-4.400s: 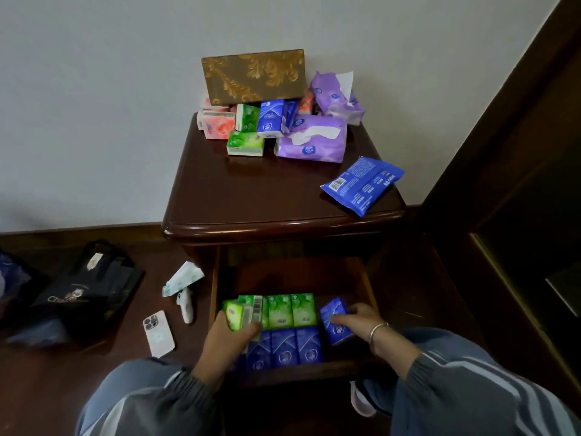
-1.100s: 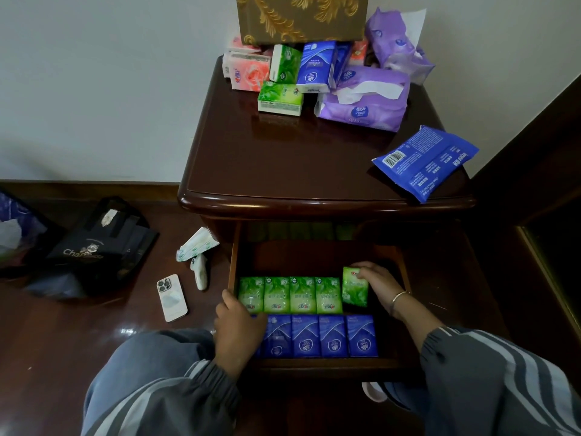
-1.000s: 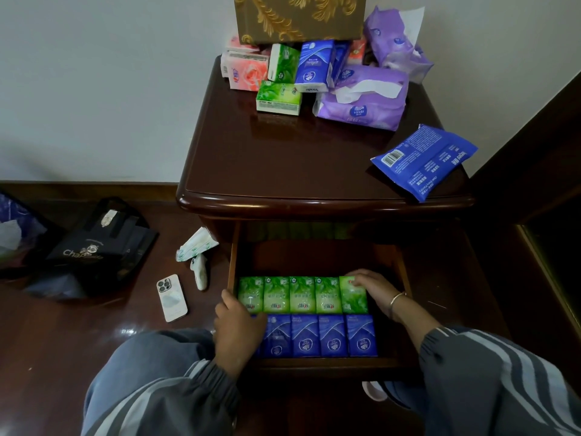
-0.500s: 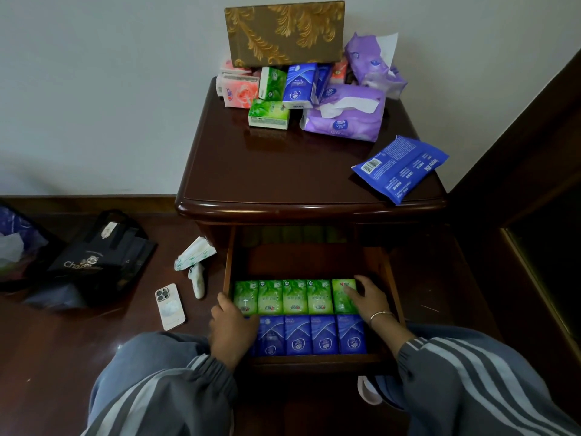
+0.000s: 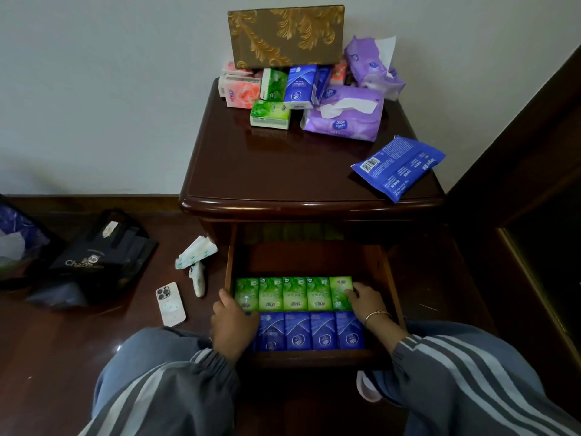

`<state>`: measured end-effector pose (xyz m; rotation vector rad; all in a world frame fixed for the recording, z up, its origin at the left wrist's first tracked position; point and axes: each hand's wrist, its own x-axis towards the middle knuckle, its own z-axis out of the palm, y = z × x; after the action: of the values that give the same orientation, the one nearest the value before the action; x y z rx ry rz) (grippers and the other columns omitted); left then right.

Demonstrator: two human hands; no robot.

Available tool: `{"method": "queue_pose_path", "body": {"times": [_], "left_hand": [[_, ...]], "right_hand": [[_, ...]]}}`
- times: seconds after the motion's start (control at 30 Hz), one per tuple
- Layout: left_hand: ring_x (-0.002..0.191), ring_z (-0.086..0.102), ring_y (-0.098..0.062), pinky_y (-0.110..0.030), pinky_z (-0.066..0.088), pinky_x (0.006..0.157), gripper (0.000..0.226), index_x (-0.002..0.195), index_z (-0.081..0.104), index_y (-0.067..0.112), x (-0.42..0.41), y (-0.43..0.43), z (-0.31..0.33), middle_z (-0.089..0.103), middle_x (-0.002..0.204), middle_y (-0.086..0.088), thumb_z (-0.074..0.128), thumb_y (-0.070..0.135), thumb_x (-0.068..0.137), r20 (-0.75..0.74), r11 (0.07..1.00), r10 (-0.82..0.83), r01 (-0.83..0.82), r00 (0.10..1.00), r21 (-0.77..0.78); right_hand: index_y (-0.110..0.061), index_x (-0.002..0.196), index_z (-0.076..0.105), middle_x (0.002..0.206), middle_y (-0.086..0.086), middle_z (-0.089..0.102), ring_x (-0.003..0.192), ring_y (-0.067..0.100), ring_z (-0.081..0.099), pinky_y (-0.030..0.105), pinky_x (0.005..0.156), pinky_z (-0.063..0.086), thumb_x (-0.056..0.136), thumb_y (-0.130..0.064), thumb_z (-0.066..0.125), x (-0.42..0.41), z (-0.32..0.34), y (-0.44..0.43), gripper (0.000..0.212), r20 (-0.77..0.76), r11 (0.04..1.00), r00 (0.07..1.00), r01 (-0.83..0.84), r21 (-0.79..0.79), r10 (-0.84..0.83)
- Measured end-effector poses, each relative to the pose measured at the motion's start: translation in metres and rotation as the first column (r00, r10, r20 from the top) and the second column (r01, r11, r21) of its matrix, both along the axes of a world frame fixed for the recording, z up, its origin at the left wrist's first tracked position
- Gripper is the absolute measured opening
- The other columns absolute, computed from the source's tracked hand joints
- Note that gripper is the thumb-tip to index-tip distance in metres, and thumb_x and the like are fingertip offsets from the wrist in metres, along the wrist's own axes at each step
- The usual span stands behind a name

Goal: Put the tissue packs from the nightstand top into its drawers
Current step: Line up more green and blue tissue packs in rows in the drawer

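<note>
The nightstand's drawer (image 5: 386, 272) is pulled open below its dark top (image 5: 283, 174). Inside lie a row of several green tissue packs (image 5: 294, 294) and, in front, a row of blue packs (image 5: 323, 332). My left hand (image 5: 232, 328) rests at the left end, thumb against the leftmost green pack, covering the leftmost blue one. My right hand (image 5: 366, 302) presses its fingers on the rightmost green pack. On the top stand pink packs (image 5: 240, 92), green packs (image 5: 270, 114), an upright blue pack (image 5: 300, 86), two purple soft packs (image 5: 345, 119) and a flat blue pack (image 5: 399, 166).
A gold patterned tissue box (image 5: 286, 34) leans on the wall behind the pile. On the floor to the left lie a phone (image 5: 170, 304), a small white object (image 5: 198, 276), a wrapper (image 5: 195, 251) and a black bag (image 5: 100, 256). Dark wooden furniture (image 5: 534, 184) stands close on the right.
My right hand laid the upright green pack flat at the right end of the green row and now presses on it. My left hand stayed at the row's left end.
</note>
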<state>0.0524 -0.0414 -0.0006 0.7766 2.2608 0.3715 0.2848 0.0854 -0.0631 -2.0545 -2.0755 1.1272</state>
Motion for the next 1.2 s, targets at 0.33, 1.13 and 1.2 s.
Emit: {"method": "queue_pose_path", "body": {"times": [0.33, 1.13, 1.2], "left_hand": [[0.112, 0.051, -0.044, -0.048, 0.045, 0.092, 0.054, 0.128, 0.039, -0.001, -0.011, -0.002, 0.012, 0.049, 0.126, -0.025, 0.060, 0.022, 0.084, 0.045, 1.000, 0.001, -0.002, 0.999, 0.029], [0.115, 0.053, -0.019, -0.031, 0.042, 0.095, 0.050, 0.126, 0.052, 0.013, -0.013, 0.192, 0.179, 0.055, 0.123, -0.006, 0.063, 0.039, 0.085, -0.222, 0.694, -0.088, 0.220, 0.971, 0.686], [0.119, 0.048, -0.025, -0.036, 0.040, 0.097, 0.054, 0.127, 0.049, 0.009, -0.005, 0.223, 0.182, 0.052, 0.126, -0.010, 0.062, 0.039, 0.084, -0.243, 0.684, -0.042, 0.206, 0.969, 0.700]], "right_hand": [[-0.012, 0.116, 0.061, 0.112, 0.004, 0.062, 0.110, 0.023, 0.058, 0.025, 0.081, 0.042, 0.092, -0.030, 0.052, 0.000, 0.094, -0.015, 0.032, 0.032, 0.980, 0.991, -0.123, -0.158, 0.129], [-0.030, 0.142, 0.036, 0.150, 0.005, 0.036, 0.140, 0.030, 0.028, 0.044, 0.108, 0.032, 0.088, -0.055, 0.039, -0.008, 0.179, 0.120, 0.060, 0.116, 0.726, 0.980, 0.039, 0.686, -0.162], [-0.029, 0.141, 0.038, 0.148, 0.005, 0.040, 0.139, 0.030, 0.030, 0.044, 0.106, 0.034, 0.088, -0.054, 0.042, -0.009, 0.178, 0.119, 0.059, 0.100, 0.706, 0.979, 0.055, 0.706, -0.176]]}}
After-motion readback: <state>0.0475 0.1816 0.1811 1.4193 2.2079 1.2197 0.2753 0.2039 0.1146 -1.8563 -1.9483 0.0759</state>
